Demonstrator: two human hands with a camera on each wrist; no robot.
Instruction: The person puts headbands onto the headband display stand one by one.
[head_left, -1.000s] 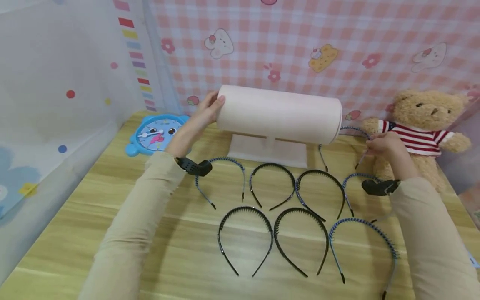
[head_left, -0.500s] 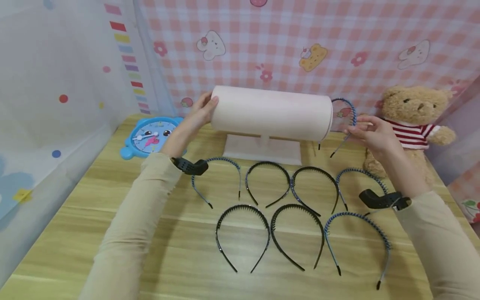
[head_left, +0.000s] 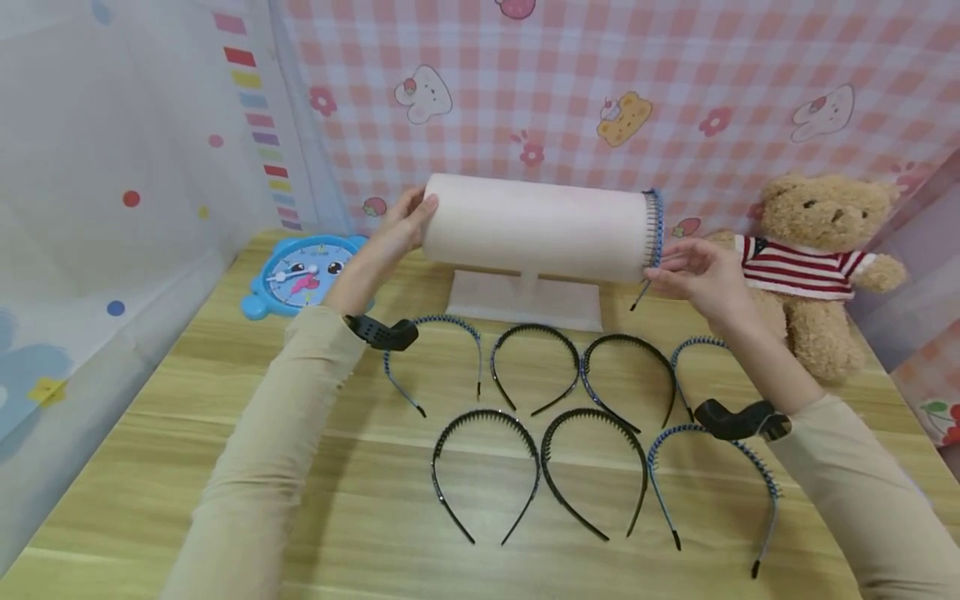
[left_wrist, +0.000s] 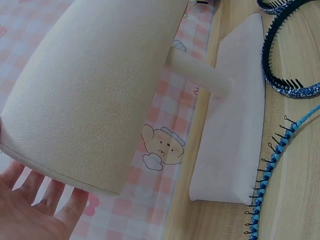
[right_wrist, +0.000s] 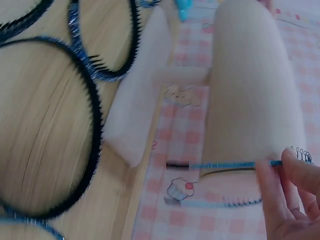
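Note:
A cream cylindrical headband stand point(head_left: 536, 225) lies horizontally on a post above its flat base point(head_left: 487, 296). My left hand point(head_left: 400, 225) holds the cylinder's left end; in the left wrist view its fingers point(left_wrist: 50, 192) reach past the rim. At the other end, my right hand point(head_left: 697, 273) pinches a blue toothed headband point(head_left: 655, 221) by its side. That headband arches over the cylinder's right end, its tip hanging below. In the right wrist view, thumb and fingers meet on the blue headband point(right_wrist: 225, 164), and both its black-tipped ends show. The far side is hidden in the head view.
Black and blue headbands lie in two rows on the wooden table point(head_left: 360, 517), such as a black one point(head_left: 437, 467) and a blue one point(head_left: 772, 492). A blue toy clock point(head_left: 303, 273) sits at left, a teddy bear point(head_left: 810, 275) at right. A checked cloth point(head_left: 495, 117) hangs behind.
My right hand has brought the blue headband leftward from beside the teddy bear, up and onto the cylinder's right end. My left hand has stayed on the left end.

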